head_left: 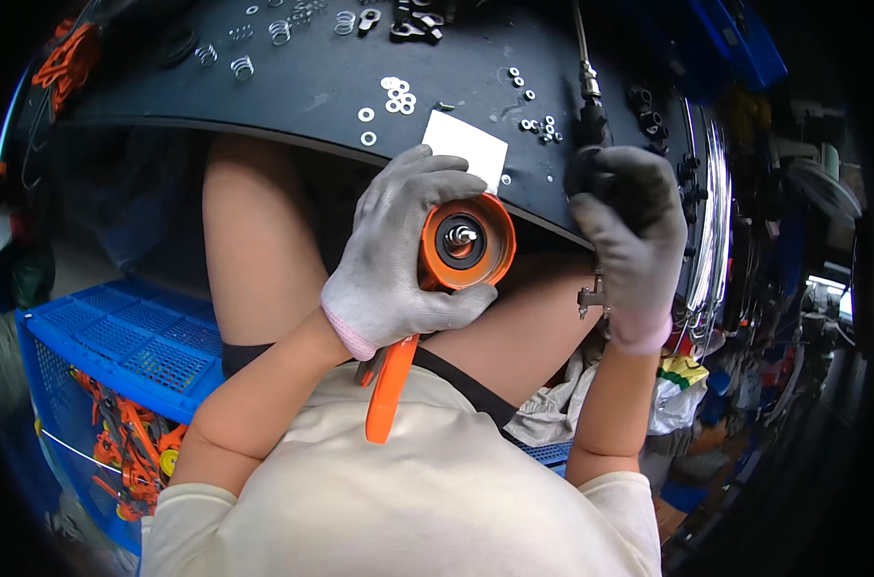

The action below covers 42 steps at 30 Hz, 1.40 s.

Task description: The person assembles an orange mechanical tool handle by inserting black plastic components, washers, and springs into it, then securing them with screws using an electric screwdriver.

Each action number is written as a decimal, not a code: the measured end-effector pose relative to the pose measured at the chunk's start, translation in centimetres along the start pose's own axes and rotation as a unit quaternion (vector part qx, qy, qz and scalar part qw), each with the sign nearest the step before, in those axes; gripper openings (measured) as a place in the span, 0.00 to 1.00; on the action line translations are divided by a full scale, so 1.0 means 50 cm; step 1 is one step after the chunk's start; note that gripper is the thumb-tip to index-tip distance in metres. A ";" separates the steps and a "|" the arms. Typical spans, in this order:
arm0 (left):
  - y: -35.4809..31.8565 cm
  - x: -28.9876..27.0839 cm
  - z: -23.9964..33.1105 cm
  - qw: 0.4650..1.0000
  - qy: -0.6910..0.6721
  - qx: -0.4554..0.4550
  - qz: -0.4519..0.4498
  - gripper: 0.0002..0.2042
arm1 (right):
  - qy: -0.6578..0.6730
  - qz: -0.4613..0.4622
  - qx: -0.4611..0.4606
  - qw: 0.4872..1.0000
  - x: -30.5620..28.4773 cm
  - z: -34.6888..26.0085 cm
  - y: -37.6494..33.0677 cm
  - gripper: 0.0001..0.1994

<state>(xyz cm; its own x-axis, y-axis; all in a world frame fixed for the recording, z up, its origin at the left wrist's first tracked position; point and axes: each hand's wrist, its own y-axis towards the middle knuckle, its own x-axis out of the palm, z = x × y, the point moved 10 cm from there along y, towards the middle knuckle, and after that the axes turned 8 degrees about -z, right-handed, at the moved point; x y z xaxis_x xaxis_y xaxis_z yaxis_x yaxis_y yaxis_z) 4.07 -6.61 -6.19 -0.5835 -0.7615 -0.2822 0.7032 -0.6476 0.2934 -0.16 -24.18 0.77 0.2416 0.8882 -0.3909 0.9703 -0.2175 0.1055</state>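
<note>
1. Gripping an orange round tool (464, 242) near frame centre in the gloved left hand (398, 260), fingers (427, 183) closing around its body, its orange handle (389, 385) pointing toward 7 o'clock.
2. Clasping a black power tool (600, 173) at 2 o'clock of the orange one with the gloved right hand (629, 231), fingers wrapping tightly.
3. Lying on the dark desk (292, 87) at 12 o'clock: a white card (466, 144), silver washers (396, 94), springs (242, 65).
4. Sitting at 8 o'clock: a blue crate (119, 337) holding orange parts (129, 438).

Orange round-headed tool (461, 245), face up, handle pointing down
</note>
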 end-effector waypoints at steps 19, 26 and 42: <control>0.004 -0.011 0.000 1.000 -0.010 0.001 -0.001 0.36 | -0.451 -0.212 -0.186 0.847 0.183 -0.125 -0.072 0.22; 0.000 -0.007 0.001 1.000 -0.006 0.014 0.002 0.36 | -0.382 -0.235 -0.202 0.871 0.177 -0.100 -0.094 0.26; 0.000 -0.009 -0.002 1.000 0.016 0.010 -0.003 0.37 | -0.301 -0.336 -0.272 0.850 0.177 -0.118 -0.041 0.13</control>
<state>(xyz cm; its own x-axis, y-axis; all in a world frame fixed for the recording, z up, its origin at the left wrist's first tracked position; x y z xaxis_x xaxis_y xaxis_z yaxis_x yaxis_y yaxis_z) 4.39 -6.28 -6.14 -0.5744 -0.7563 -0.3132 0.6914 -0.6531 0.3090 -0.05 -13.51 2.50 -0.2462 0.3330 -0.9102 0.7826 0.6224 0.0160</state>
